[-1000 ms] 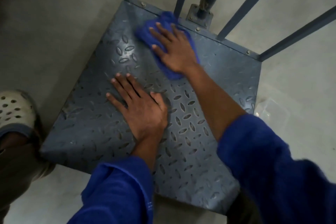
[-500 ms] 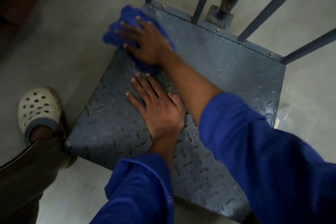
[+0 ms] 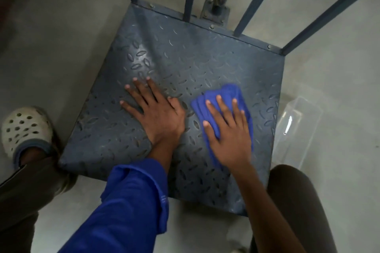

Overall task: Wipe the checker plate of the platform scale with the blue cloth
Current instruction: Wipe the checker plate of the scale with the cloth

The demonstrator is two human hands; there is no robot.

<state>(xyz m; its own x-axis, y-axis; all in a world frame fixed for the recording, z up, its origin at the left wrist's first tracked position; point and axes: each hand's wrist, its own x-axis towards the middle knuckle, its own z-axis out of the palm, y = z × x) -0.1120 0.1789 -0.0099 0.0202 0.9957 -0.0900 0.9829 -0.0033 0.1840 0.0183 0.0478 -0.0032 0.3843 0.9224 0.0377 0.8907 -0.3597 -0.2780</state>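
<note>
While right hand (image 3: 230,139) flattens folded blue cloth (image 3: 224,98), embossed (lozenge-patterned) checker plate (image 3: 185,57)

Checker plate (image 3: 185,63): dark grey-blue steel, raised oval tread pattern, square, lying flat and low on the floor. Bolted strip along the far edge. Surface looks dull, with a faint sheen toward the left middle. Blue cloth (image 3: 226,96): bright blue, folded into layered pleats, pressed flat on the plate's right half, nearer the near edge, partly covered from above.
</note>
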